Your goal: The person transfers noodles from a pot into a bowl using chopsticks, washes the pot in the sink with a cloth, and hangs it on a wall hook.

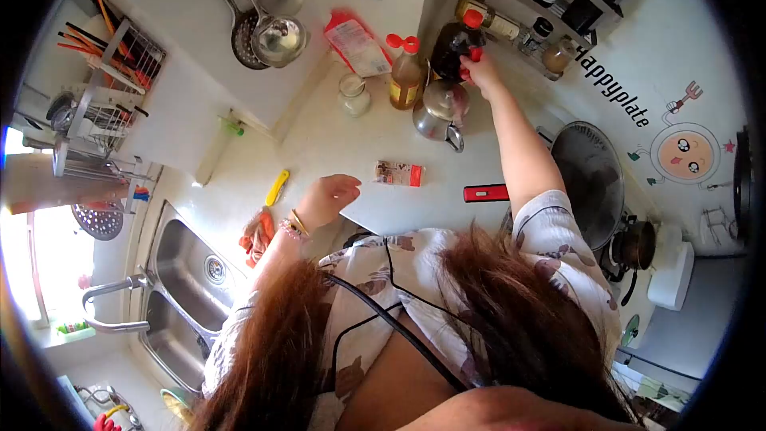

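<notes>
My right hand (482,73) reaches to the back of the counter, its fingers closed around the red handle of a large bottle of dark liquid (449,46) with a red cap. In front of that bottle stands a metal pot with a lid and side handle (435,116). To its left is a bottle of amber liquid (404,84) with an open red cap. My left hand (325,198) hovers over the front of the counter, open and holding nothing, its fingers loosely bent. Nearest to it are a small clear packet with a red end (398,174) and a yellow-handled tool (278,187).
A glass jar (353,96) and a red-white bag (357,41) stand against the back wall. On the right are a large pan (589,175) and a spice rack (550,0). A double sink (191,259), orange gloves (257,237) and hanging ladles (279,38) lie leftward.
</notes>
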A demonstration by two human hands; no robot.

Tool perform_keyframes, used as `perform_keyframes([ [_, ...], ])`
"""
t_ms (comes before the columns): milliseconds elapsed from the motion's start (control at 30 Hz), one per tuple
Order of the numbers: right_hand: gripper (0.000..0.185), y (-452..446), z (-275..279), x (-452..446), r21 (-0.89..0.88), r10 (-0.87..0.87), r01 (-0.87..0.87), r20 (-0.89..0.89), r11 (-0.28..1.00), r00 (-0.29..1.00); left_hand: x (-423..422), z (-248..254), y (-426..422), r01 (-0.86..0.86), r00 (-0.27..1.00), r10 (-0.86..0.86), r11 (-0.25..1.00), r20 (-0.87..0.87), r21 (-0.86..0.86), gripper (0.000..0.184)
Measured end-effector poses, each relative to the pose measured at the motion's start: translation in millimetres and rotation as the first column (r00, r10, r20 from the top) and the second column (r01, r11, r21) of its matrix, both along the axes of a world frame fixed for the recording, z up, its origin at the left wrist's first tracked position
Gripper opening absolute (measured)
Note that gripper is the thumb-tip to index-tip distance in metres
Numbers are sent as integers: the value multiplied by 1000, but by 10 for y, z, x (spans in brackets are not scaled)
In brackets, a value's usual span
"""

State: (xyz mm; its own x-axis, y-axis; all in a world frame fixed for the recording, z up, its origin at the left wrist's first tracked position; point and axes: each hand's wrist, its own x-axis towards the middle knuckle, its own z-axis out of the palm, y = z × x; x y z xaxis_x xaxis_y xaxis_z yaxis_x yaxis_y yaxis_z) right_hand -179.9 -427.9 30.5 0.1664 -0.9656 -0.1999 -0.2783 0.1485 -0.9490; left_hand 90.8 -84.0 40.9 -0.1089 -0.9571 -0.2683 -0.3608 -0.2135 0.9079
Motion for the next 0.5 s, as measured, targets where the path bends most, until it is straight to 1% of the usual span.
perform_keyframes([
  [100, 22, 3, -7, -54, -54, 14, -14, -3, 998, 1000, -43, -104, -54, -76, 997, 76, 997, -27, -24, 28],
  [167, 26, -50, -147, -192, -55, 39, -38, 28, 998, 999, -127, -192, -210, -131, 987, 139, 987, -86, 92, 27],
  [200, 27, -28, -224, -297, -172, 14, -35, -117, 985, 993, -182, -244, -294, -151, 979, 169, 976, -113, 155, 27],
  [267, 30, 99, -362, -523, -394, -91, -73, -381, 916, 920, -298, -328, -459, -126, 980, 144, 984, -139, 126, 26],
  [300, 31, 287, -292, -605, -308, 16, -172, -449, 936, 894, -342, -368, -557, -113, 980, 129, 988, -152, 109, 25],
  [367, 32, 827, 23, -749, -115, 239, -355, -547, 928, 802, -387, -491, -761, -146, 956, 175, 980, -236, 134, 25],
  [400, 30, 1013, 84, -768, -72, 277, -366, -523, 928, 806, -421, -540, -845, -161, 940, 198, 975, -277, 150, 24],
  [467, 26, 1297, 137, -722, 11, 348, -387, -465, 922, 814, -505, -583, -987, -154, 959, 175, 982, -225, 105, 23],
  [500, 26, 1332, 56, -688, 11, 344, -387, -484, 922, 805, -542, -600, -1065, -148, 967, 161, 986, -197, 78, 22],
])
